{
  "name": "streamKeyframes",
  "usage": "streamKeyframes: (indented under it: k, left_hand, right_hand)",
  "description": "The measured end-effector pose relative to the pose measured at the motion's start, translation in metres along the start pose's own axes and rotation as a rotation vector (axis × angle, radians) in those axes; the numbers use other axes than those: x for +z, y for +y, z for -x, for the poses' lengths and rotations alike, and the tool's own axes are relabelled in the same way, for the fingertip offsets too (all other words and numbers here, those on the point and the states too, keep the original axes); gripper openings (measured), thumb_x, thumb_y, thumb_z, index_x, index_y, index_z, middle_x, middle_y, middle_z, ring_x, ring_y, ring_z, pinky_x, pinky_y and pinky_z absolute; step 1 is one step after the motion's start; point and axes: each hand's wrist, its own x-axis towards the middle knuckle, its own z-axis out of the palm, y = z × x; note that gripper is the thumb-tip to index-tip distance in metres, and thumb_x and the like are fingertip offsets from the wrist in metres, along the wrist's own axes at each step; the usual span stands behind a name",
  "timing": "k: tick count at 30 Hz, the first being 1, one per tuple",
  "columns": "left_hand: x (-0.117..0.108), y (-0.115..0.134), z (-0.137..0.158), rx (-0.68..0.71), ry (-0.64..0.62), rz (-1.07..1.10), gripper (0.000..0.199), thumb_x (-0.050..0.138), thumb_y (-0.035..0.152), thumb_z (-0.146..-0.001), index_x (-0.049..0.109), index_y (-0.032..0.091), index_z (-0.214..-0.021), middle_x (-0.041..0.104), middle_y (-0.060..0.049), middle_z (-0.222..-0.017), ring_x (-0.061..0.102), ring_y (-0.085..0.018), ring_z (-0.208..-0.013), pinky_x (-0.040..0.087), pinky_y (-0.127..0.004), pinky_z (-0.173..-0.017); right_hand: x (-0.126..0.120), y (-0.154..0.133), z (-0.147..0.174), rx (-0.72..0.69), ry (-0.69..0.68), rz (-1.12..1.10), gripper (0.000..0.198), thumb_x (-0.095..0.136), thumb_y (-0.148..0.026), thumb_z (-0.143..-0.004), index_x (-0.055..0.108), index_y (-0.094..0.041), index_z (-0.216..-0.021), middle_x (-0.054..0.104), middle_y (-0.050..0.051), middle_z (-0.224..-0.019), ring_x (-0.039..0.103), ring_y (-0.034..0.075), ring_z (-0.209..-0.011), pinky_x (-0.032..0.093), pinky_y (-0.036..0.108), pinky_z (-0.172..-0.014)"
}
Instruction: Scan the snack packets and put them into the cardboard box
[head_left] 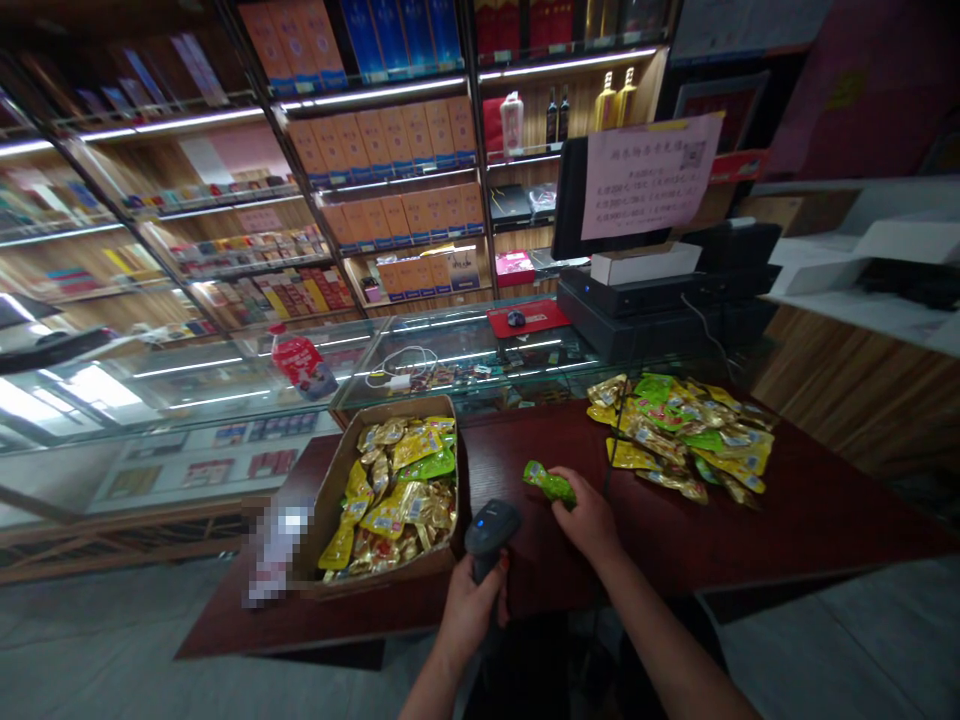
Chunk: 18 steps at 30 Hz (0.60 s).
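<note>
Two bare hands over a dark red surface. The left hand is closed around the handle of a handheld scanner, its head uppermost, just beside an open cardboard box filled with yellow, gold and green packets. The right hand pinches one green packet between thumb and fingers, apparently near one end, though the fingertips are partly hidden. This packet lies between the box and a loose pile of similar packets, right.
</note>
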Motion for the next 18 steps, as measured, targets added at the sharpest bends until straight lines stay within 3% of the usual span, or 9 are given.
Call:
streamKeyframes:
  k: [13, 18]
  left_hand:
    - [0.0003, -0.0021, 0.0003, 0.019, 0.015, -0.011, 0.045, 0.077, 0.060, -0.068, 0.058, 0.019, -0.071, 0.053, 0.006, -0.041, 0.046, -0.011, -0.030, 0.036, -0.021, -0.035]
    - [0.0021, -0.0029, -0.0030, 0.024, 0.021, 0.005, 0.046, 0.075, 0.061, -0.069, 0.057, 0.019, -0.076, 0.055, 0.006, -0.046, 0.048, -0.011, -0.030, 0.037, -0.021, -0.034]
  right_hand:
    - [0.0011, 0.0001, 0.0010, -0.014, -0.004, 0.022, 0.053, 0.052, -0.013, -0.073, 0.065, -0.027, -0.123, 0.072, 0.003, -0.124, 0.068, 0.024, -0.114, 0.053, 0.037, -0.101]
    - [0.0009, 0.0029, -0.0024, -0.050, 0.029, -0.009, 0.056, 0.051, -0.012, -0.076, 0.065, -0.027, -0.128, 0.070, 0.005, -0.126, 0.067, 0.023, -0.115, 0.052, 0.039, -0.103]
